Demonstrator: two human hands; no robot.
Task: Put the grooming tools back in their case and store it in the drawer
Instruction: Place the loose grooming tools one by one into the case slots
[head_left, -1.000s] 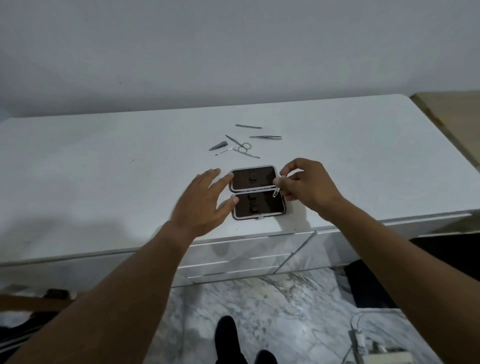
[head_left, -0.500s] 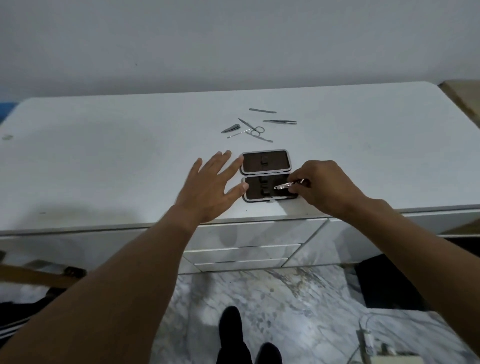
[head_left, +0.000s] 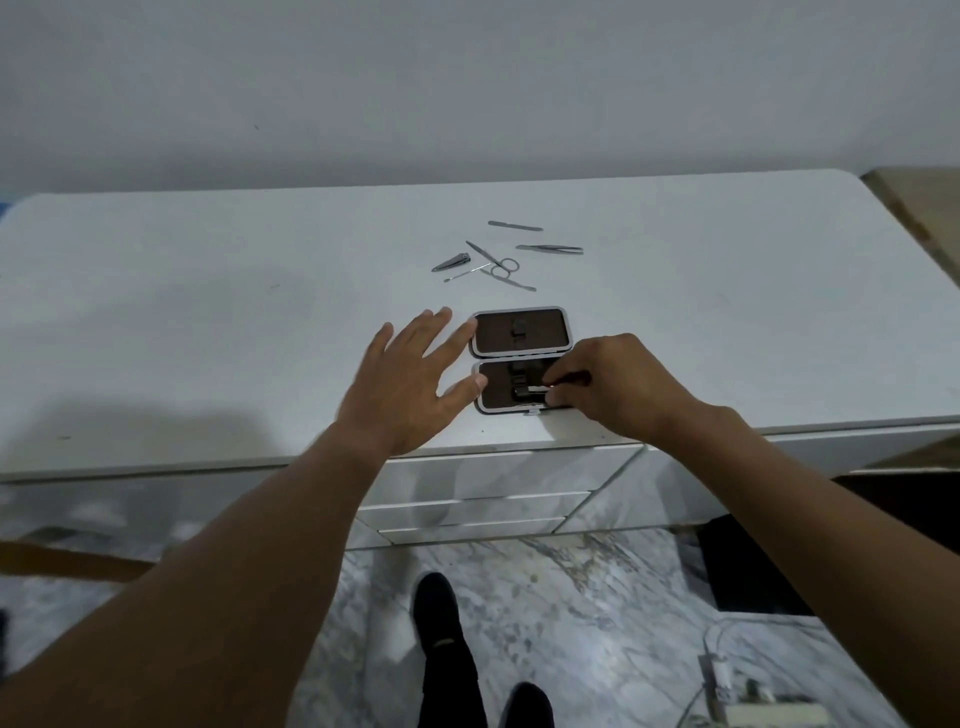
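**First tool going into the case's near half**

Nearest the person, the right hand (head_left: 618, 387) has come down onto the near half of the open case (head_left: 522, 364); a second ago it held a small silver tool (head_left: 540, 388) up at the case's right edge, tip in the air. Now its fingers (head_left: 558, 399) are pinched shut on that tool, which lies nearly flat across the dark lining beside the holding loops. I judge this as the seating step: the tool is being pushed under a loop, though whether it has caught is too small to tell.

The left hand (head_left: 410, 382) has stayed spread flat on the table (head_left: 208, 312), fingers open and gripping nothing. Its thumb tip and forefinger tip touch the case's left edge, bracing it so the push from the right does not slide it.

The far half of the case lies open and flat, its loops bare. Beyond it, the other tools have not moved: the nail clipper (head_left: 451, 263), a thin pick (head_left: 466, 273), the small scissors (head_left: 498, 262), another slim tool (head_left: 511, 282) just beside the scissors, the tweezers (head_left: 549, 249) and, farthest, the nail file (head_left: 514, 225).

So one tool of seven is in hand and six wait well clear of the case. The drawer fronts (head_left: 478, 499) below the table edge are shut, and that part of the job is not yet begun
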